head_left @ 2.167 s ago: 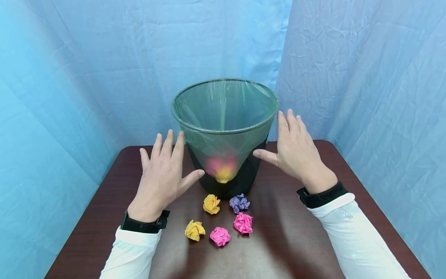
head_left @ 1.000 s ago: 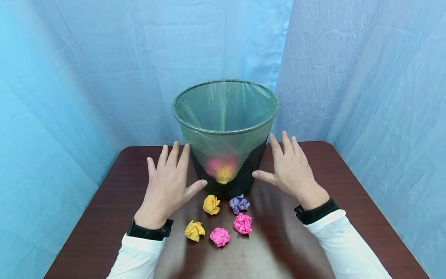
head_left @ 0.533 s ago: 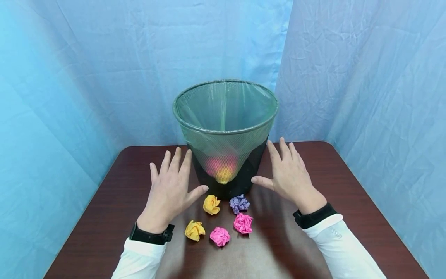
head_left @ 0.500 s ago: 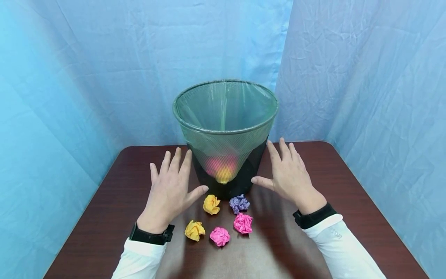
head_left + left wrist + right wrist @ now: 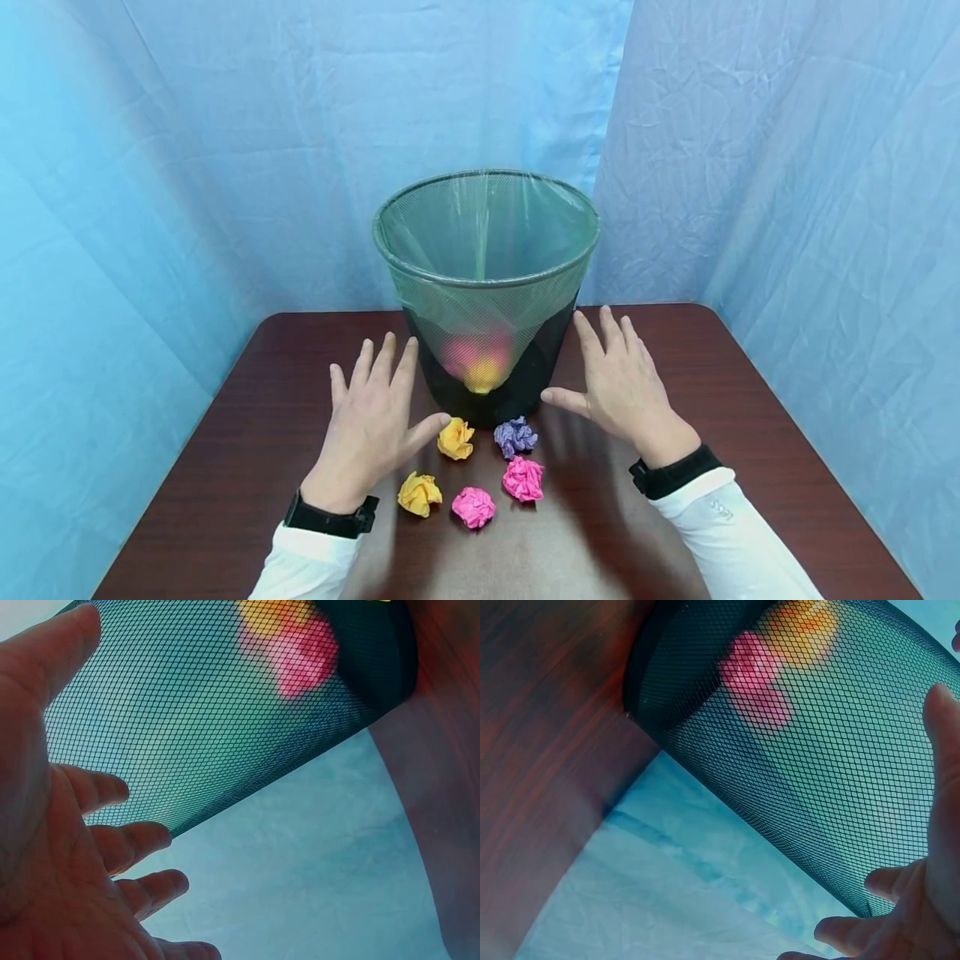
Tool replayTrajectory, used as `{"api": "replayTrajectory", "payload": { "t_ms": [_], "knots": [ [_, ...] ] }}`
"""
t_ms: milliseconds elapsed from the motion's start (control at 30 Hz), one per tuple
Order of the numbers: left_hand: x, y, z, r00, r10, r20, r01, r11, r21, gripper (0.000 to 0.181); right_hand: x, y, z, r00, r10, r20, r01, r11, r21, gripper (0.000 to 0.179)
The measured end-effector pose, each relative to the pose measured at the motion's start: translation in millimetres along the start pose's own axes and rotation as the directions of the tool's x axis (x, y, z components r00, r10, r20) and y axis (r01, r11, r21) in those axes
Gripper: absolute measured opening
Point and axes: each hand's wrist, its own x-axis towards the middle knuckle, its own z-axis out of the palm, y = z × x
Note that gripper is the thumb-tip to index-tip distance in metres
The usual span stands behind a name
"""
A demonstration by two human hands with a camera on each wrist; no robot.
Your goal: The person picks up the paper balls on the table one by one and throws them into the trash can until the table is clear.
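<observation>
A black mesh wastebasket with a green plastic liner stands upright toward the back of the table. Pink and yellow paper balls show through its mesh in both wrist views. My left hand is spread to the left of the basket, thumb extended near a yellow crumpled paper ball. To the right, my right hand is spread with its thumb pointing at the basket. Neither hand holds anything. Whether fingertips touch the mesh I cannot tell.
In front of the basket lie a purple paper ball, two pink paper balls and another yellow paper ball. They rest on a dark brown wooden table. Blue curtains enclose the back and both sides.
Both hands have come down along the basket's sides toward the person and slightly inward, fingers still spread. The basket and the paper balls have stayed in place.
</observation>
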Motion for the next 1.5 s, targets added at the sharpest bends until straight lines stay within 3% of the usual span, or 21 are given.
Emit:
{"api": "replayTrajectory", "payload": {
  "t_ms": [633, 1100, 1500],
  "knots": [
    [-16.3, 3.0, 18.4, 0.997, -0.021, 0.071, 0.024, 0.999, -0.032, 0.103, -6.9, -2, 4, 1.0, -0.019, -0.011, 0.019, 1.0, 0.008, 0.114],
    [-31.2, 5.1, 31.4, 0.994, -0.035, 0.107, 0.043, 0.996, -0.074, 0.103, -8.3, -4, 5, 1.0, 0.006, 0.024, -0.006, 1.0, 0.017, 0.115],
    [-41.5, 7.8, 40.6, 0.975, -0.061, 0.215, 0.075, 0.996, -0.057, 0.1, -8.5, -5, 6, 1.0, 0.007, 0.021, -0.008, 1.0, 0.024, 0.115]
  ]
}}
